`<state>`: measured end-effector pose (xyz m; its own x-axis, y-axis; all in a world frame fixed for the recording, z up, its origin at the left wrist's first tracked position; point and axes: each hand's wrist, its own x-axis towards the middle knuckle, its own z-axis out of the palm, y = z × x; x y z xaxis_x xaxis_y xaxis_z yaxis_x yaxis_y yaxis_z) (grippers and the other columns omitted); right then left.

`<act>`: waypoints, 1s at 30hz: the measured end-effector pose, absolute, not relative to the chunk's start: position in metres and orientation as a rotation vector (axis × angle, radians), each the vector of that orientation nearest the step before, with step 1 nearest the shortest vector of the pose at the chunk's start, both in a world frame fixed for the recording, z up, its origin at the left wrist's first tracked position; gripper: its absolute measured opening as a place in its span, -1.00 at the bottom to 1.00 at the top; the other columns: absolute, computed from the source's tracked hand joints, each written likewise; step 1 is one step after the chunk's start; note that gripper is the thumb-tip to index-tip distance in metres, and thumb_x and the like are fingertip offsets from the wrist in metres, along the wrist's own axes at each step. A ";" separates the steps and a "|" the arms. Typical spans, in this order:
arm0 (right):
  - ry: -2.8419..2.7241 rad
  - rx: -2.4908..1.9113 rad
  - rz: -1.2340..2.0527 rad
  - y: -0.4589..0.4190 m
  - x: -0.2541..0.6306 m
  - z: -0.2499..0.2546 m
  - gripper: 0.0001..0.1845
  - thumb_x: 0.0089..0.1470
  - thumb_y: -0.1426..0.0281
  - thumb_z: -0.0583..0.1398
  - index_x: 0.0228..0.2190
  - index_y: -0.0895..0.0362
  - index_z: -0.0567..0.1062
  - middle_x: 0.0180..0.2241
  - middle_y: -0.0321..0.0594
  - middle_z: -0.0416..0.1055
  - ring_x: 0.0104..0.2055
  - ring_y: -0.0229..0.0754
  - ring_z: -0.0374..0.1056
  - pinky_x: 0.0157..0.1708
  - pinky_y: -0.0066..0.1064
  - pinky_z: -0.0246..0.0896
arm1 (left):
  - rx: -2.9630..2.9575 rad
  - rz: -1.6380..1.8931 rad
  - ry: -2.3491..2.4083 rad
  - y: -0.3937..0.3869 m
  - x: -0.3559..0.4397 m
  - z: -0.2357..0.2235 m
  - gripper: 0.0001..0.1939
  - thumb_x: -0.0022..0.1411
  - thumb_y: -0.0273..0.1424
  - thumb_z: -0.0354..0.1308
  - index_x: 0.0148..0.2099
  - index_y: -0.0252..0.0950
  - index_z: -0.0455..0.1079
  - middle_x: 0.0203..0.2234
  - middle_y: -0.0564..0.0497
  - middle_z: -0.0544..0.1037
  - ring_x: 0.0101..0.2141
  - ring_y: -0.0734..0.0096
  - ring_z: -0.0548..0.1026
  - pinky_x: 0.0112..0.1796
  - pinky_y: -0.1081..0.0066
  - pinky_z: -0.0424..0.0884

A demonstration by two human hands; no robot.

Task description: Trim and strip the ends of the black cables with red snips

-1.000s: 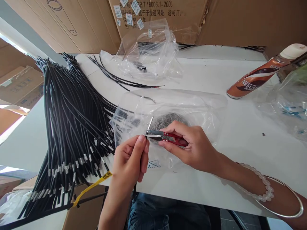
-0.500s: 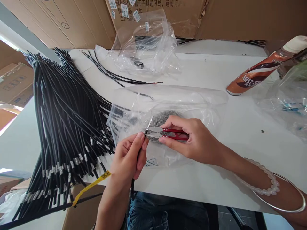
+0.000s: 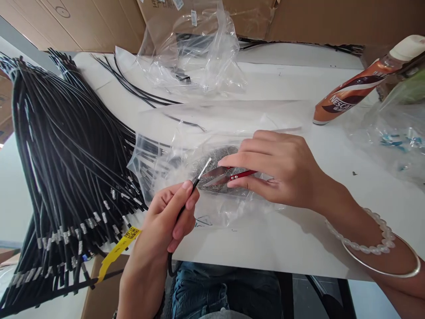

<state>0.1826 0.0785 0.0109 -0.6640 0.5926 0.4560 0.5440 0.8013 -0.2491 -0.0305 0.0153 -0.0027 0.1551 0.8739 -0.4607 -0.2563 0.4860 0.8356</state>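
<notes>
My left hand (image 3: 174, 212) is closed around a black cable (image 3: 195, 182), pinched between thumb and fingers near its end. A silvery, stripped tip sticks up past the black jacket. In my right hand (image 3: 277, 166) are red-handled thread snips (image 3: 242, 174), their two blades apart and pointing left beside the cable tip. Under the snips lies a heap of fine grey wire scraps (image 3: 217, 155) on a clear plastic bag (image 3: 239, 212). The rest of the cable hangs below my left hand, over the table edge.
At left lies a large bundle of black cables (image 3: 66, 146) with silvery ends and a yellow tag (image 3: 119, 250). A Nescafé bottle (image 3: 355, 88) stands at right near another plastic bag (image 3: 398, 137). Cardboard boxes (image 3: 315, 22) line the back of the white table (image 3: 282, 243).
The snips have drawn away from the cable, and my right hand has turned over them. The cable tip now shows clear of the blades. The whole view has shifted somewhat.
</notes>
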 end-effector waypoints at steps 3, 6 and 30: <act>-2.482 -0.819 -0.001 0.081 0.182 0.011 -0.78 0.30 0.30 0.15 -0.20 0.11 0.58 -0.30 -0.24 0.44 -0.32 -0.18 0.23 -0.35 -0.34 0.00 | 0.667 0.890 1.078 0.014 -0.031 -0.003 -0.60 0.40 -0.29 -0.01 -0.51 -0.28 0.26 -0.86 0.26 -0.01 -0.81 0.67 -0.20 -0.77 0.60 -0.18; -2.481 -0.848 -0.098 0.081 0.182 0.011 -0.81 0.30 0.34 0.15 -0.20 0.09 0.57 -0.29 -0.25 0.44 -0.30 -0.18 0.23 -0.33 -0.32 -0.03 | 0.654 0.885 1.055 0.013 -0.031 -0.004 -0.60 0.40 -0.29 -0.01 -0.51 -0.27 0.26 -0.87 0.26 -0.01 -0.81 0.66 -0.21 -0.78 0.59 -0.19; -2.436 -0.877 -0.137 0.076 0.178 0.012 -0.78 0.33 0.47 0.10 -0.23 0.02 0.55 -0.27 -0.33 0.45 -0.24 -0.16 0.19 -0.24 -0.22 -0.07 | 0.540 0.882 0.852 0.018 -0.034 -0.009 -0.62 0.42 -0.31 -0.04 -0.48 -0.28 0.26 -0.86 0.28 -0.05 -0.83 0.68 -0.26 -0.81 0.62 -0.21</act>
